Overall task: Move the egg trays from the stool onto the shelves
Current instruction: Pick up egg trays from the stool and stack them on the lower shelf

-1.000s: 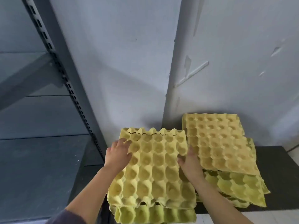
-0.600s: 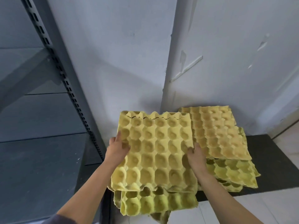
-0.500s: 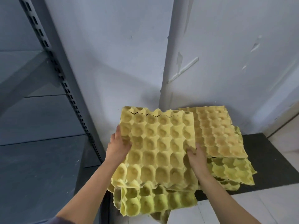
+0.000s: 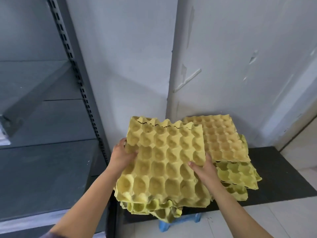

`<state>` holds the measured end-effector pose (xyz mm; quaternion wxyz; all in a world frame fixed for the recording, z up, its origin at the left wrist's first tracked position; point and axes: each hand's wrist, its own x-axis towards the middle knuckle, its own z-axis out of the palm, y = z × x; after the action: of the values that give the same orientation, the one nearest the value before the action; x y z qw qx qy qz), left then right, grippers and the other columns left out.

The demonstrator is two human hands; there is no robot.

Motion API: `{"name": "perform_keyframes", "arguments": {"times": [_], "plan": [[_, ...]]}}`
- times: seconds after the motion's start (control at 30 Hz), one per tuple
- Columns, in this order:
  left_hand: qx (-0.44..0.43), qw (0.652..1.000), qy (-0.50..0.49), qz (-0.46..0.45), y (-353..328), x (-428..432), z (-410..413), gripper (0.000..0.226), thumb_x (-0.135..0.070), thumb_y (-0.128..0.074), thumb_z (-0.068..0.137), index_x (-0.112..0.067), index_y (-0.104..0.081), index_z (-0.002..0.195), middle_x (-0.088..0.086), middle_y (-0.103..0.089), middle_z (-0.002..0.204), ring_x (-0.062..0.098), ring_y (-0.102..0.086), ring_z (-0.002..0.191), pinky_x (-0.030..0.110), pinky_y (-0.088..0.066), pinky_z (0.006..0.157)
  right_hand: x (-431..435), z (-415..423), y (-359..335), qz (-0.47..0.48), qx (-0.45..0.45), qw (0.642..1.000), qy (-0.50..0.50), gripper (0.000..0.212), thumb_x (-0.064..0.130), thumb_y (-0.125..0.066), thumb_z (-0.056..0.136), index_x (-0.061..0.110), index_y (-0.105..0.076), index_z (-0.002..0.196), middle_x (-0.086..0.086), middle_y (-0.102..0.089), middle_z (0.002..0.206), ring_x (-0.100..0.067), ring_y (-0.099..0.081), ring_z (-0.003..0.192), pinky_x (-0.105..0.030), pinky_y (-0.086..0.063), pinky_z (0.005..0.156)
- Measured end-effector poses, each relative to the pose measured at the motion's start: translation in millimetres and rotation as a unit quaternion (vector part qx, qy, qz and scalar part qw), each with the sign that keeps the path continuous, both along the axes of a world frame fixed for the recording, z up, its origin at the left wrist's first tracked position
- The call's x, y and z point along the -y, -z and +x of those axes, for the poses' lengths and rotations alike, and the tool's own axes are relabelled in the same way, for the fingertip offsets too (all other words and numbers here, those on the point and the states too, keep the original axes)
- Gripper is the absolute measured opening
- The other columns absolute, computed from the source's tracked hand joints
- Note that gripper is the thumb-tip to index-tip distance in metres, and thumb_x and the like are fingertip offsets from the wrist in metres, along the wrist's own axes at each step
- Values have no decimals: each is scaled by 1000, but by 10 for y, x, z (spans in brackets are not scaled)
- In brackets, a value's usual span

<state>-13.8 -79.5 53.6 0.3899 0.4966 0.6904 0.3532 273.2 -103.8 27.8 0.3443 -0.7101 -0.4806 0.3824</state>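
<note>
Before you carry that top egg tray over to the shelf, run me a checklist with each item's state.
1. The left grip holds the top tray by its left edge: ok.
2. The right grip holds its right edge: ok.
3. The top tray is free of the trays beneath: cannot tell.
4. Far edge intact: not ok, a dark crack runs along it.
5. Bare shelf board in view on the left: ok.
6. Footing of the blue stool: cannot tell, mostly hidden.
</note>
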Motion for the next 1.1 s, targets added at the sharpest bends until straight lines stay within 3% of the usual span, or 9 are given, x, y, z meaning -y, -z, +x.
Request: {"name": "perform_keyframes", "arguments": {"times": [0.1,0.23,0.33,0.47,0.57,0.7,0.9,1.0,1.1], "plan": [[-17,1000,-14,-8,9,371,-27,69,-45,-71,65,-29,-47,128,2,-57,120,24,-60,102,49,-52,86,273,11,13,1,7,1000,-10,87,38,-70,82,10,-21,148,-11,-41,145,-29,-41,130,-39,-37,104],[-63,997,-47,6,-109,1084,19,48,-30,-69,78,-25,-50,121,0,-57,119,24,-59,103,45,-50,88,703,-85,41,17,11,999,-29,85,42,-72,79,12,-28,145,-6,-47,139,-28,-45,127,-40,-40,102],[-90,992,-90,2,-155,1619,-62,48,-22,-66,83,-22,-46,127,-8,-49,119,25,-54,108,36,-46,86,1015,-258,23,27,0,997,-69,79,37,-71,81,11,-31,144,-6,-49,136,-28,-46,126,-35,-38,99],[-74,986,-150,-2,-168,2271,-439,42,-20,-73,75,-26,-50,109,-4,-63,101,20,-61,92,41,-53,79,1378,-644,-56,18,-5,989,-147,89,38,-70,83,9,-19,149,-10,-37,148,-28,-36,135,-33,-33,103],[-57,978,-199,-25,-109,2684,-802,60,-36,-76,64,-37,-44,115,-5,-61,109,26,-58,103,50,-49,89,1577,-987,-54,-7,4,977,-215,101,40,-73,79,14,-8,151,-8,-35,150,-26,-37,135,-37,-34,105],[-7,966,-256,-33,123,3135,-1466,70,-51,-72,50,-50,-41,112,-10,-61,108,28,-56,106,53,-48,90,1823,-1601,-85,23,34,968,-249,95,37,-73,79,15,-14,150,-7,-41,146,-26,-42,131,-36,-38,103],[-13,953,-301,7,-59,3875,-2511,34,-19,-69,76,-25,-55,106,3,-66,96,22,-66,80,39,-58,66,2210,-2986,-177,82,34,953,-289,83,34,-74,79,13,-28,145,-3,-51,131,-24,-48,121,-28,-39,90],[-40,949,-313,-4,-45,4237,-3133,33,-19,-64,76,-27,-55,106,5,-64,103,27,-63,90,47,-55,77,2391,-3699,-227,98,7,950,-297,76,29,-74,80,12,-32,142,4,-50,121,-12,-47,105,-23,-36,85],[-51,941,-333,-30,38,4510,-3696,49,-34,-61,66,-28,-51,113,3,-60,108,25,-60,97,49,-53,82,2495,-4294,-194,92,-18,954,-285,76,27,-75,80,10,-33,142,-4,-55,127,-14,-50,105,-25,-37,85]]}}
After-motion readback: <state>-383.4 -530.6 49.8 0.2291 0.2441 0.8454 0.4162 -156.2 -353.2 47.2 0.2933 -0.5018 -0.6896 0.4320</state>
